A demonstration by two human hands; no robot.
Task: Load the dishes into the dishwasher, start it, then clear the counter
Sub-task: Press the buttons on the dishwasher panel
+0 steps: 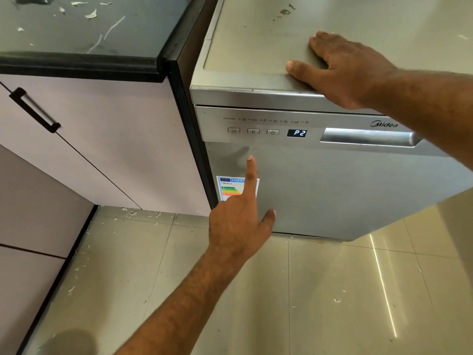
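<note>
The silver dishwasher (332, 190) stands with its door closed beside a pale cabinet (84, 139) under a dark bench (76, 37). The right hand (343, 67) lies flat and released on the dishwasher's top, fingers straight, thumb along the front edge. The left hand (240, 221) grasps nothing; its index finger points up, with the tip just below the row of 3 buttons (253, 131), the other fingers curled. The display (297, 133) reads P2. A colourful energy label (231, 188) sits partly behind the left hand. White scraps litter the tiled floor (332, 290).
</note>
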